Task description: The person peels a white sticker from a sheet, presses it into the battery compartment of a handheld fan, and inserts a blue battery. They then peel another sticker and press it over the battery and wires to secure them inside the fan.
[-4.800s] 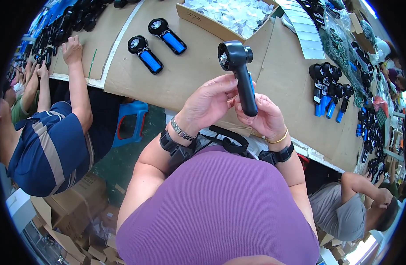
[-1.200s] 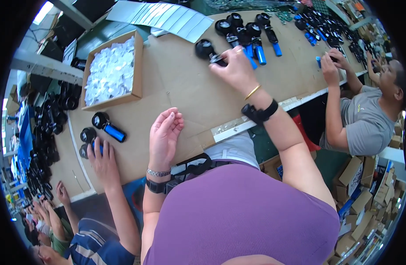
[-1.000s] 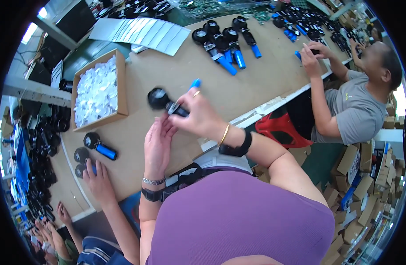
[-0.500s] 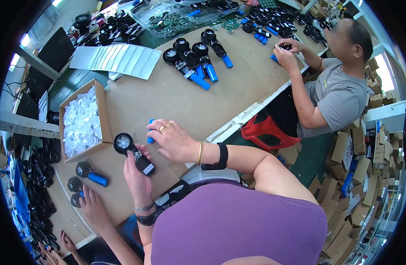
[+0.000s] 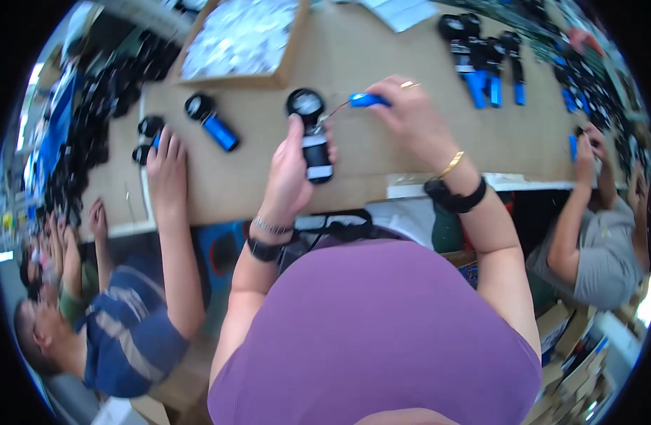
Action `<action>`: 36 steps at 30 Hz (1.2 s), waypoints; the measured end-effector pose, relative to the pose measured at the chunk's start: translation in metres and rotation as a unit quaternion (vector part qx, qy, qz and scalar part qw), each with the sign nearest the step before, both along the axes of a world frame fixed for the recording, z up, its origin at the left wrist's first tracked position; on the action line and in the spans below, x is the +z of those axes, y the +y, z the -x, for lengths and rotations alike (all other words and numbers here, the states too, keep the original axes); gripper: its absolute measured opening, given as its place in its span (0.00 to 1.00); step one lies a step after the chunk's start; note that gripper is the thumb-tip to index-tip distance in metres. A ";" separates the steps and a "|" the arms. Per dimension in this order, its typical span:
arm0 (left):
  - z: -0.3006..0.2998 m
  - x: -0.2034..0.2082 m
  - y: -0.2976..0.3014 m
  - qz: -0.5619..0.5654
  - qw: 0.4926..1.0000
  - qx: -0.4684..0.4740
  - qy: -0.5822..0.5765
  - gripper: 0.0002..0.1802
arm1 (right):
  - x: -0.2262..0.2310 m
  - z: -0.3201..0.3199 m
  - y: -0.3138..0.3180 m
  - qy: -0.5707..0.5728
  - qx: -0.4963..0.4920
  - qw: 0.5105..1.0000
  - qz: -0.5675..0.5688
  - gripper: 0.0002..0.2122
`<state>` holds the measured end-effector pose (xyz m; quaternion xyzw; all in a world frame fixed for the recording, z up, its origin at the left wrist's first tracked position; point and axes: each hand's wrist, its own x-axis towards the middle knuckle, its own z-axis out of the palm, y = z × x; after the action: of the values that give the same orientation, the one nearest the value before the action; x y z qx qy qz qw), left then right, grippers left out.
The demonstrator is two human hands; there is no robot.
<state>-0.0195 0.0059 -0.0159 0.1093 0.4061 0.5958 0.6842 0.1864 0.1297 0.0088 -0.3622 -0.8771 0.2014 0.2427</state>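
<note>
A black handheld fan body (image 5: 316,152) with a round head lies in my left hand (image 5: 288,170), thumb on one side and fingers round the other. To its right, my right hand (image 5: 415,120) pinches a blue battery cell (image 5: 370,100). Thin reddish wires run from the cell to the fan body, just below the head. The cell is outside the fan, held above the table. Part of the fan's underside is hidden by my left hand.
A cardboard box (image 5: 277,76) of white slips stands beyond the fan. Another fan with a blue cell (image 5: 219,133) lies left, near a co-worker's hand (image 5: 167,170). Several fans with blue cells (image 5: 475,88) lie far right. A second co-worker (image 5: 587,241) sits at right.
The view has swung left, bringing a left-hand co-worker into sight. My right hand has drawn the blue cell away from the fan body, so the wires between them now show stretched.
</note>
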 end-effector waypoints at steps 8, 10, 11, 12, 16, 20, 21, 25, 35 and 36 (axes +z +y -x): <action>-0.005 0.001 -0.007 0.036 0.999 0.007 -0.024 0.36 | -0.021 0.021 0.008 -0.048 0.044 0.997 -0.051 0.10; -0.003 -0.002 -0.008 0.050 0.998 0.013 -0.023 0.36 | -0.016 0.025 -0.007 0.003 0.022 0.997 -0.078 0.09; 0.000 -0.004 -0.008 0.032 0.999 0.010 -0.025 0.37 | -0.011 0.029 -0.015 0.030 0.009 0.995 -0.091 0.09; 0.003 -0.008 -0.009 0.014 1.000 0.008 -0.027 0.37 | -0.007 0.034 -0.027 0.029 0.012 0.996 -0.088 0.09; -0.002 0.001 -0.005 0.015 0.999 0.052 -0.006 0.37 | 0.003 0.049 -0.064 0.165 0.085 0.977 0.100 0.08; -0.005 0.005 -0.016 0.013 0.998 0.063 -0.014 0.36 | -0.001 0.066 -0.080 0.138 0.149 0.979 -0.037 0.09; -0.002 0.006 -0.017 0.002 0.998 0.063 -0.017 0.36 | -0.001 0.064 -0.082 0.117 0.138 0.982 -0.047 0.09; -0.006 -0.005 -0.010 0.049 0.997 0.014 0.061 0.37 | -0.011 0.070 -0.088 0.064 0.083 0.992 -0.071 0.13; -0.014 -0.007 -0.012 -0.037 0.996 0.055 0.061 0.40 | -0.010 0.073 -0.089 0.033 0.115 0.987 -0.103 0.13; -0.014 -0.007 -0.012 -0.039 0.996 0.053 0.061 0.40 | -0.010 0.074 -0.089 0.031 0.117 0.986 -0.114 0.13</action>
<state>-0.0059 -0.0060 -0.0232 0.1504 0.4290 0.6388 0.6207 0.1127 0.0406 -0.0010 -0.2210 -0.9227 0.1381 0.2842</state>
